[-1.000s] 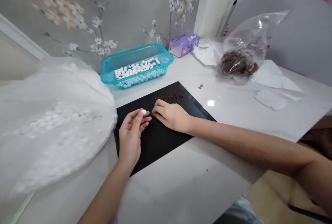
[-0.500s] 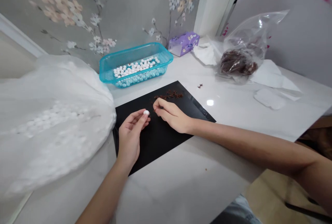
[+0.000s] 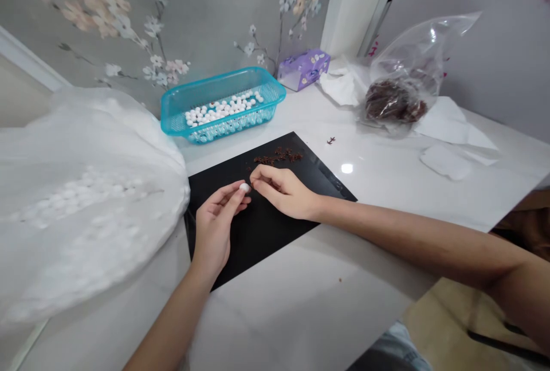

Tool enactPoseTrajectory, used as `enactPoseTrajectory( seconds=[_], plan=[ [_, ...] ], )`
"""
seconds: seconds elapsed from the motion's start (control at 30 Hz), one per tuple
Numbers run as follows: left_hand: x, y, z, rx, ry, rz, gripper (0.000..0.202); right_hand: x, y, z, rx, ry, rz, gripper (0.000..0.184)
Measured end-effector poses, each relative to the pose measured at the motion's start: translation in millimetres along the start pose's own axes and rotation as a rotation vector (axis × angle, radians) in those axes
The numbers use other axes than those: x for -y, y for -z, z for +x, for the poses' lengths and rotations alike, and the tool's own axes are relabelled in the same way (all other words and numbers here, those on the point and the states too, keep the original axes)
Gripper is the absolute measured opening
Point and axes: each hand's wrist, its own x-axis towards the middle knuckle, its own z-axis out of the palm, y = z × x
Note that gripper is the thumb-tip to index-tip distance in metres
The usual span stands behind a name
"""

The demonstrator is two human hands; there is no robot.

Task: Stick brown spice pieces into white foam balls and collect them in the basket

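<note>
Between the thumb and fingers of my left hand (image 3: 219, 219) is a small white ball (image 3: 244, 187). My right hand (image 3: 286, 192) is closed in a pinch right beside the ball. A tiny brown piece seems to show at its fingertips, but I cannot make out its shape. Both hands are over a black mat (image 3: 253, 239). On the mat, just beyond my right hand, lies a loose pile of small reddish-brown pieces (image 3: 281, 156).
A blue plastic basket (image 3: 172, 109) holding several white balls stands at the back. To the left bulges a translucent bag (image 3: 86, 205) of white balls. A purple tissue pack (image 3: 304, 69), a clear bag of brown pieces (image 3: 395, 102) and white paper (image 3: 458, 130) lie at the back right.
My hands have come closer together. The right fingertips have moved slightly left, up to the white ball, which is still in my left hand.
</note>
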Motion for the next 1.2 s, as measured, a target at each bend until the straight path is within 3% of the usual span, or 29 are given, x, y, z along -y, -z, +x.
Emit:
enactPoseTrajectory(
  seconds=[0.63, 1.2],
  plan=[
    [2.4, 3.3, -0.2, -0.012, -0.024, -0.041, 0.019, -2.6, -2.0, 2.2, 0.044, -0.079, 0.187, 0.015],
    [3.6, 3.2, -0.9, -0.021, -0.021, -0.049, 0.020, -4.5, -1.2, 1.8, 0.046, -0.083, 0.191, 0.015]
  ],
)
